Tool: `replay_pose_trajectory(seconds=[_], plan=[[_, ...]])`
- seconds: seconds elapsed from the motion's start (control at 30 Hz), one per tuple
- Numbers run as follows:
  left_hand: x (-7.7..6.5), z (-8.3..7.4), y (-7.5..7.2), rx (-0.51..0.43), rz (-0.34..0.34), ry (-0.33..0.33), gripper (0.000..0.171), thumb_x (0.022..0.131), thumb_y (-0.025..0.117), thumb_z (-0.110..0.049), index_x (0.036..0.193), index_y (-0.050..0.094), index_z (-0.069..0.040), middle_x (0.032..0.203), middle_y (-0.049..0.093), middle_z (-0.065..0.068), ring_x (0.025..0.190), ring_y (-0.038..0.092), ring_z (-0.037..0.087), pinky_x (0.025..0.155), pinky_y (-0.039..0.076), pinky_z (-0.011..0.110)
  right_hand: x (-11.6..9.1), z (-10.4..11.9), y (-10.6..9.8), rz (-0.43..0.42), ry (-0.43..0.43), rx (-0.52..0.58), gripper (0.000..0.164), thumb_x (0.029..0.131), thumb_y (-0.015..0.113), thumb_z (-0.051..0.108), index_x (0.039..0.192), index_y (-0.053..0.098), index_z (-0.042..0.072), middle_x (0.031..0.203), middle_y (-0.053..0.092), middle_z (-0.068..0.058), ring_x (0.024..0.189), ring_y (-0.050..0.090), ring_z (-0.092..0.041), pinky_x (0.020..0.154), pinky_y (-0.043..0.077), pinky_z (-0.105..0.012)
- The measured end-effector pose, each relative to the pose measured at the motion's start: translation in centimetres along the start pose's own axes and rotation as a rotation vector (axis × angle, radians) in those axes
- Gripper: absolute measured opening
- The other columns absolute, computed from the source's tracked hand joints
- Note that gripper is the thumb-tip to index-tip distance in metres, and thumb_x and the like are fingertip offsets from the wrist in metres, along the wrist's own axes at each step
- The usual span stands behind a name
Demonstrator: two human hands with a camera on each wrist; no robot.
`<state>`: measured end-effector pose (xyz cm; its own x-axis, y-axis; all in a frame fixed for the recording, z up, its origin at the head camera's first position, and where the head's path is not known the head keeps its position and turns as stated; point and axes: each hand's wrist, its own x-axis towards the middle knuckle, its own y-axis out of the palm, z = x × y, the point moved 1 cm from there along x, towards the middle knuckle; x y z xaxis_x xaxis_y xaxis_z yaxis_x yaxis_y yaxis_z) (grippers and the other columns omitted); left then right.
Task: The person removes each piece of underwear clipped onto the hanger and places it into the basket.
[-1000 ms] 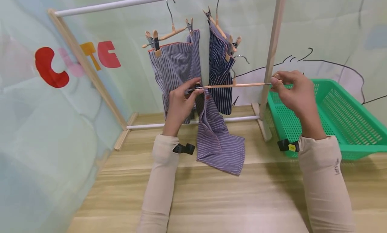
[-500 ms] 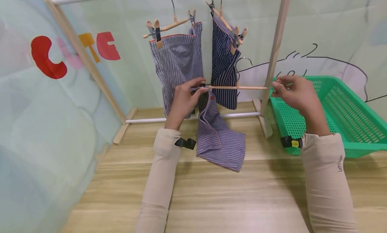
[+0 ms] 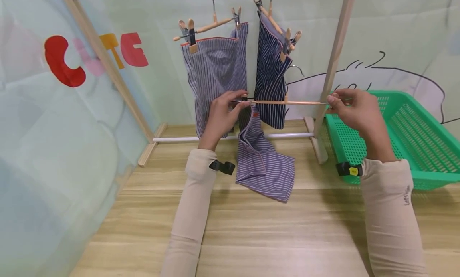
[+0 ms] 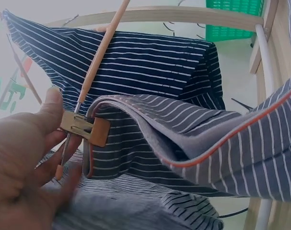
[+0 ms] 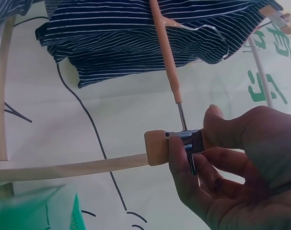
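Note:
Held level between both hands is a wooden clip hanger (image 3: 302,103) with metal end rods. My left hand (image 3: 224,113) pinches the clip (image 4: 78,123) at its left end, thumb on one side and fingers on the other. That clip bites the waistband of grey-and-white striped trousers (image 3: 271,181), orange-trimmed, which droop from it onto the table. At the hanger's right end, my right hand (image 3: 359,109) pinches the other clip (image 5: 157,147) between thumb and fingers. No cloth sits in that right clip.
Behind, light striped trousers (image 3: 215,69) and dark navy striped ones (image 3: 271,81) hang by clip hangers from a rack with wooden posts (image 3: 336,57). A green plastic basket (image 3: 427,175) stands to the right on the wooden table (image 3: 287,237).
The head view has shifted, so the rack's clothes sit higher and further right. The hanger in my hands has levelled slightly; both hands keep their hold on the clips.

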<state>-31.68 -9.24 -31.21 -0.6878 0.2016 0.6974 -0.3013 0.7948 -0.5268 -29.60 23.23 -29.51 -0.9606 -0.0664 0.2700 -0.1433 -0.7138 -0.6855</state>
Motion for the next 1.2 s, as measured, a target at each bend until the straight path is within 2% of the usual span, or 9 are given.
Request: replay_pose_trajectory(seconds=[0.17, 0.3, 0.47, 0.73, 0.97, 1.03, 1.2], plan=[[0.1, 0.3, 0.5, -0.014, -0.011, -0.020, 0.028, 0.087, 0.066, -0.018, 0.111, 0.067, -0.005, 0.108, 0.067, 0.011, 0.099, 0.058, 0.013, 0.082, 0.049, 0.039, -0.1, -0.3, -0.2, -0.015, -0.005, -0.006, 0.058, 0.093, 0.046, 0.051, 0.127, 0.057, 0.006, 0.115, 0.063, -0.022, 0.103, 0.056, -0.029, 0.066, 0.043, -0.034], [0.2, 0.3, 0.6, -0.010, -0.019, -0.037, 0.025, 0.087, 0.066, -0.020, 0.108, 0.068, -0.005, 0.105, 0.069, 0.011, 0.092, 0.060, 0.013, 0.077, 0.050, 0.039, -0.1, -0.5, -0.3, -0.015, -0.005, -0.002, 0.058, 0.093, 0.047, 0.051, 0.128, 0.056, 0.006, 0.114, 0.064, -0.022, 0.103, 0.056, -0.029, 0.067, 0.043, -0.036], [0.1, 0.2, 0.6, -0.011, -0.036, -0.055, 0.025, 0.086, 0.067, -0.023, 0.104, 0.069, -0.005, 0.100, 0.070, 0.010, 0.093, 0.062, 0.014, 0.081, 0.052, 0.042, -0.1, -0.5, -0.2, 0.007, 0.014, 0.010, 0.059, 0.093, 0.047, 0.051, 0.130, 0.054, 0.005, 0.117, 0.061, -0.023, 0.106, 0.054, -0.032, 0.070, 0.044, -0.040], [-0.1, 0.2, 0.9, 0.008, -0.093, -0.026, 0.023, 0.086, 0.068, -0.023, 0.101, 0.071, -0.006, 0.098, 0.071, 0.008, 0.091, 0.063, 0.011, 0.083, 0.052, 0.036, -0.2, -0.3, -0.1, -0.003, 0.011, 0.010, 0.058, 0.093, 0.047, 0.050, 0.129, 0.055, 0.004, 0.117, 0.061, -0.024, 0.109, 0.050, -0.034, 0.072, 0.043, -0.043], [-0.2, 0.7, 1.1, 0.023, -0.148, -0.014, 0.024, 0.084, 0.070, -0.026, 0.098, 0.073, -0.007, 0.094, 0.073, 0.008, 0.086, 0.064, 0.009, 0.074, 0.054, 0.036, -0.2, -0.2, 0.0, -0.017, -0.001, -0.001, 0.056, 0.094, 0.047, 0.048, 0.126, 0.057, 0.004, 0.116, 0.062, -0.023, 0.110, 0.050, -0.034, 0.071, 0.043, -0.042], [-0.2, 0.8, 1.2, 0.028, -0.158, -0.010, 0.024, 0.084, 0.070, -0.026, 0.097, 0.074, -0.007, 0.094, 0.073, 0.008, 0.079, 0.064, 0.010, 0.067, 0.053, 0.036, -0.2, -0.2, 0.0, -0.019, -0.002, -0.001, 0.055, 0.094, 0.047, 0.047, 0.126, 0.057, 0.004, 0.116, 0.062, -0.024, 0.109, 0.050, -0.034, 0.070, 0.044, -0.042], [-0.2, 0.8, 1.3, 0.013, -0.165, -0.004, 0.022, 0.084, 0.070, -0.024, 0.096, 0.074, -0.006, 0.093, 0.073, 0.010, 0.071, 0.063, 0.011, 0.061, 0.051, 0.037, -0.1, 0.0, -0.1, -0.032, -0.011, -0.010, 0.054, 0.095, 0.048, 0.046, 0.125, 0.057, 0.003, 0.116, 0.062, -0.024, 0.108, 0.051, -0.034, 0.069, 0.044, -0.041]])
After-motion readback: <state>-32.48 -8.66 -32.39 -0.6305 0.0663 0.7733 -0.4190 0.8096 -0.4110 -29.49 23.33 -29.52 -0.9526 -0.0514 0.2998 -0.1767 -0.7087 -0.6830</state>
